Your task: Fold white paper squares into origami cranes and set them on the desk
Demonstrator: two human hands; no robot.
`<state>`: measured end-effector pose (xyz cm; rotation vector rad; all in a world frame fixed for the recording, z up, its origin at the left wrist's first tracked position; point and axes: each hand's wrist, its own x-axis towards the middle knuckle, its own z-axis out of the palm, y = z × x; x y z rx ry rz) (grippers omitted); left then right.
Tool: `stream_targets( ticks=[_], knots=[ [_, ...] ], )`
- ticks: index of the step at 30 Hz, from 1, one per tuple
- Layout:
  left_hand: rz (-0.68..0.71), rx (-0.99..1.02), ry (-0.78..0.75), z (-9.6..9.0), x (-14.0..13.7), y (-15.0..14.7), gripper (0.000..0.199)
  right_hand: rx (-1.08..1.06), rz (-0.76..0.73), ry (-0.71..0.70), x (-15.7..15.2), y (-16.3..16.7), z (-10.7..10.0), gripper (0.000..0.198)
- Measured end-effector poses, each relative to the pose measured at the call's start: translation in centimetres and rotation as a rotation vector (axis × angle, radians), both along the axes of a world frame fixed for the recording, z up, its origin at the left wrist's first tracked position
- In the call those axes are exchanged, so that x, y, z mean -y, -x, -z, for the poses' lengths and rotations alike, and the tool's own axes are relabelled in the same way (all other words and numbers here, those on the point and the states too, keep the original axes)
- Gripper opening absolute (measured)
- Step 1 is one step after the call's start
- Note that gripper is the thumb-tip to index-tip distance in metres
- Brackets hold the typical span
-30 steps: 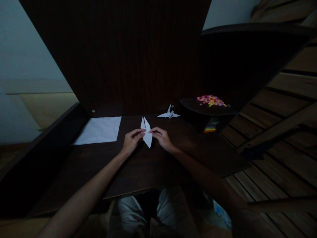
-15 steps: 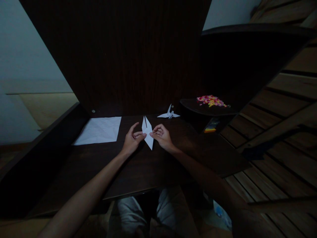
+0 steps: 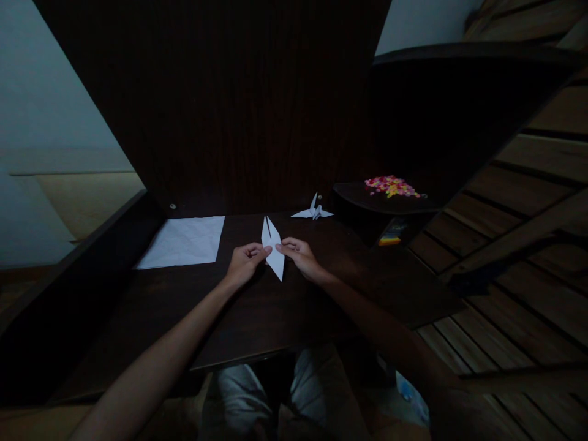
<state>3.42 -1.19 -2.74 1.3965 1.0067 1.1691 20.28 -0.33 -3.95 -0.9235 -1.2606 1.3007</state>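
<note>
Between my two hands is a white folded paper [image 3: 274,262], a long diamond with a narrow slit splitting its far point. My left hand [image 3: 245,262] pinches its left edge, thumb on top and fingers curled beneath. On the opposite edge, my right hand [image 3: 301,256] grips it the same way, its thumb pressed on the paper's middle. The near point aims toward me. Beyond my right hand stands a finished white paper crane [image 3: 314,213], its wings spread, at the back of the dark desk [image 3: 257,324].
White paper sheets [image 3: 184,242] lie at the desk's back left. A small corner shelf [image 3: 349,195] on the right bears a heap of pink, red and yellow pieces [image 3: 392,186]. Below it is a small yellow-edged item [image 3: 389,240]. Side board [image 3: 82,263] borders the left.
My left fingers, the index raised before, have curled in against the paper. The folded paper has shifted very slightly, and my right fingers have settled closer along its edge.
</note>
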Motion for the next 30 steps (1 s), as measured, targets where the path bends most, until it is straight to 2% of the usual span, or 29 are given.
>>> stream_targets(
  ticks=[10, 15, 23, 27, 30],
  knots=[
    [0.042, -0.032, -0.038, 0.16, -0.21, 0.21, 0.035, 0.044, -0.002, -0.101, 0.30, -0.21, -0.28, 0.030],
    [0.034, 0.015, -0.015, 0.17, -0.31, 0.15, 0.035, 0.033, 0.005, -0.095, 0.44, -0.13, -0.19, 0.031],
    [0.065, 0.064, 0.007, 0.27, -0.18, -0.01, 0.036, -0.057, -0.076, -0.067, 0.36, 0.07, 0.15, 0.036],
    [0.096, 0.107, 0.066, 0.05, -0.01, 0.05, 0.032, -0.111, -0.103, -0.044, 0.15, -0.19, 0.13, 0.034],
    [0.184, 0.174, 0.164, -0.32, 0.26, 0.08, 0.030, -0.134, -0.130, -0.039, 0.17, -0.44, -0.14, 0.029]
  ],
)
